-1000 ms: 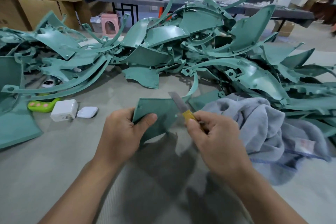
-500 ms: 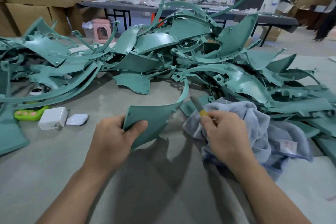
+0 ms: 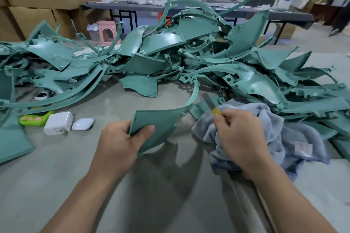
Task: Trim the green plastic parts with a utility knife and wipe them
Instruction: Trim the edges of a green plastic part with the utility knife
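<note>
The left hand [image 3: 121, 143] grasps a curved green part [image 3: 161, 121] by its near corner, thumb on the upper face and fingers curled underneath. It holds the part just above the grey surface, near the middle of the scene. The right hand [image 3: 240, 138] pinches the yellow handle of the utility knife [image 3: 210, 104], whose blade points to the far left. This hand sits on the blue-grey towel [image 3: 269, 121], just right of the part.

The part looks light, thin and fairly stiff, with some spring in its long narrow tail. Its smooth face is likely slippery and its untrimmed edges may be sharp. The broad flat corner seems the best place to hold it, keeping fingers away from the edge being cut.

I cannot tell whether the right hand also gathers the towel, because the hand covers its own fingers and most of the handle. The underside of the part is hidden. The pile [image 3: 189, 56] of parts beyond is too tangled to separate piece from piece
</note>
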The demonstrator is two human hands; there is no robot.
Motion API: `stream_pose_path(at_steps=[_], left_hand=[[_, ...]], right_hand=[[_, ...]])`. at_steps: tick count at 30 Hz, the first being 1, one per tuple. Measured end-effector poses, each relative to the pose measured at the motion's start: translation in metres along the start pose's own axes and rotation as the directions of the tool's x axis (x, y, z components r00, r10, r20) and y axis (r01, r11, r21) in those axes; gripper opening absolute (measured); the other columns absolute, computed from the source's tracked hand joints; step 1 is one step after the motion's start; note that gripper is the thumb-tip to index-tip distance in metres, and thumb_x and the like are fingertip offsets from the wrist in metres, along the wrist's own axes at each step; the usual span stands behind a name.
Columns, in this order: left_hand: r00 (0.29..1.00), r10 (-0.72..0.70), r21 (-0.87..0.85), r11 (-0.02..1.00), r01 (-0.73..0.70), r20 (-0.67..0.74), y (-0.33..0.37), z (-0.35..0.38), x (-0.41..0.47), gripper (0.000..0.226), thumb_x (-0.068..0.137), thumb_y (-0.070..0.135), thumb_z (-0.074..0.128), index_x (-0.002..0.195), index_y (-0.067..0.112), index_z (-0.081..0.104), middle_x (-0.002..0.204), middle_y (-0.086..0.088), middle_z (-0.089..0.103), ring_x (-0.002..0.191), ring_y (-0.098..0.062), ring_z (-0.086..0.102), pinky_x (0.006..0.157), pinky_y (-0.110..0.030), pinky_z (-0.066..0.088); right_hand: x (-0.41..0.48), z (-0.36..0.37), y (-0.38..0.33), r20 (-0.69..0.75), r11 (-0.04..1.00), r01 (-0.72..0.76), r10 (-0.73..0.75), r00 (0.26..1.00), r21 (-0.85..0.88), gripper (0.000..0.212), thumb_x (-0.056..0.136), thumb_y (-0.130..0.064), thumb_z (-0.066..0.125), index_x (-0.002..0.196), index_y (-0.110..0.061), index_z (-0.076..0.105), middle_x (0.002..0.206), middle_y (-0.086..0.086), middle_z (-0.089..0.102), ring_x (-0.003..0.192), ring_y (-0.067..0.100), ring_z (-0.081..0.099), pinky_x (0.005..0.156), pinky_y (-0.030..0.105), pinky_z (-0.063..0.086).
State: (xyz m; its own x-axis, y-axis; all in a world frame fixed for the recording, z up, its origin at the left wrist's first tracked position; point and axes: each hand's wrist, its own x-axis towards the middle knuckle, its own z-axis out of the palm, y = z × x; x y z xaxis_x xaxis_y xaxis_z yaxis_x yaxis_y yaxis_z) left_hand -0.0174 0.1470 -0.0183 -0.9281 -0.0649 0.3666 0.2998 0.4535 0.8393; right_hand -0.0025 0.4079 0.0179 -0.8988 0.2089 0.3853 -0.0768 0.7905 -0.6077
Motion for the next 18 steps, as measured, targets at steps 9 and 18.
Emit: stream_pose_path(at_steps=[9,18], left_hand=[[0.999,-0.046,-0.002,0.999,0.046,-0.008,-0.002,0.001,-0.001,0.032,0.068,0.072,0.063,0.086,0.048,0.075,0.072,0.015,0.074,0.064,-0.006,0.068,0.060,-0.044,0.059],[0.999,-0.033,-0.024,0.999,0.034,0.016,0.000,0.003,-0.002,0.031,0.070,0.068,0.065,0.087,0.046,0.077,0.077,0.012,0.076,0.070,-0.014,0.073,0.064,-0.051,0.060]], right_hand=[[-0.020,0.002,-0.026,0.224,0.970,0.191,-0.221,0.949,0.147,0.033,0.099,-0.040,0.054,0.072,-0.023,0.054,0.057,-0.011,0.054,0.054,0.010,0.048,0.051,0.024,0.034],[-0.036,0.004,-0.051,0.230,0.930,0.289,-0.340,0.912,0.227,0.030,0.098,-0.046,0.047,0.074,-0.028,0.048,0.064,-0.008,0.053,0.060,0.014,0.049,0.057,0.031,0.039]])
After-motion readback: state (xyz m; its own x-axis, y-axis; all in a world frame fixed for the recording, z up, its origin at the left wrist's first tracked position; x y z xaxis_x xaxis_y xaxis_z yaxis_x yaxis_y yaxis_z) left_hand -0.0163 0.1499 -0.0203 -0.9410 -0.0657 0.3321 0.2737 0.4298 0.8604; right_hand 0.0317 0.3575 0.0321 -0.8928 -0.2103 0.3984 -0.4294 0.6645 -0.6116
